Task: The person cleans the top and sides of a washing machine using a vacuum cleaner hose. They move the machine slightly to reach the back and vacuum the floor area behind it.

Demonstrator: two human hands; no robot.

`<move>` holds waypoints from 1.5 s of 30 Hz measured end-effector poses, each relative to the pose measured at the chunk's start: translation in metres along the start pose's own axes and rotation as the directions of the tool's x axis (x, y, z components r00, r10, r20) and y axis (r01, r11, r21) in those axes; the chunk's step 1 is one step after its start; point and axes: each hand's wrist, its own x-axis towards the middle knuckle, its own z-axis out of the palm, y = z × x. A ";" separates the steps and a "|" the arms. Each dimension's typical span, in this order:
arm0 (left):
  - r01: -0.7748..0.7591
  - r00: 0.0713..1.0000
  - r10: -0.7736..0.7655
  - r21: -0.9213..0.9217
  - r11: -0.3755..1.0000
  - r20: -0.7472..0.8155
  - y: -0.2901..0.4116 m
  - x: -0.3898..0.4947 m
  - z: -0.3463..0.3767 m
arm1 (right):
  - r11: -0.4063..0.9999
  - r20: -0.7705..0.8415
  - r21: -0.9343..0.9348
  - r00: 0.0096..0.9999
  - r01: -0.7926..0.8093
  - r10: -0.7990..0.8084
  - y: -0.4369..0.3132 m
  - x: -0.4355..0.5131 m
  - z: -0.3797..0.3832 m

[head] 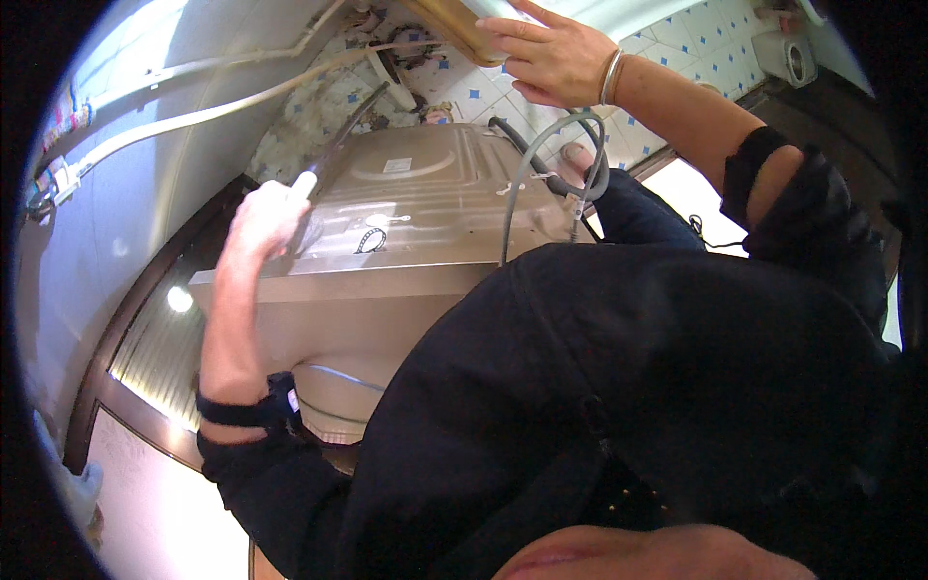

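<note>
My left hand [268, 217] is closed around the white grip of a long-handled tool [346, 130]. The dark shaft slants away over the far left corner of a metal appliance, seemingly a washing machine, and meets a narrow pale head [393, 81] on the soiled floor. Below my left hand lies the appliance's embossed back panel [420, 196]. My right hand [554, 58], with a bangle at the wrist, rests with spread fingers against a white object with a brown edge [464, 36]; what this object is, I cannot tell.
Grey hoses [533, 159] loop at the appliance's right side, beside my leg [645, 210]. Pale pipes [188, 119] run along the left wall. Grime covers the tiled floor [312, 116] at the far left. A white container [786, 58] stands at far right.
</note>
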 end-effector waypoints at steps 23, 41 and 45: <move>-0.031 0.986 -0.167 -0.997 -0.075 -0.018 -0.018 -0.107 0.025 | 0.924 0.065 0.251 0.958 -0.288 0.281 -0.031 0.041 -0.015; -0.096 0.515 -0.248 -0.343 0.935 -0.821 -0.092 -0.123 0.124 | 0.556 0.441 0.520 0.762 -0.648 0.475 -0.054 0.318 0.098; -0.007 0.680 -0.312 -0.431 0.902 -0.664 -0.118 -0.093 0.161 | 0.596 0.482 0.541 0.800 -0.593 0.358 -0.053 0.378 0.092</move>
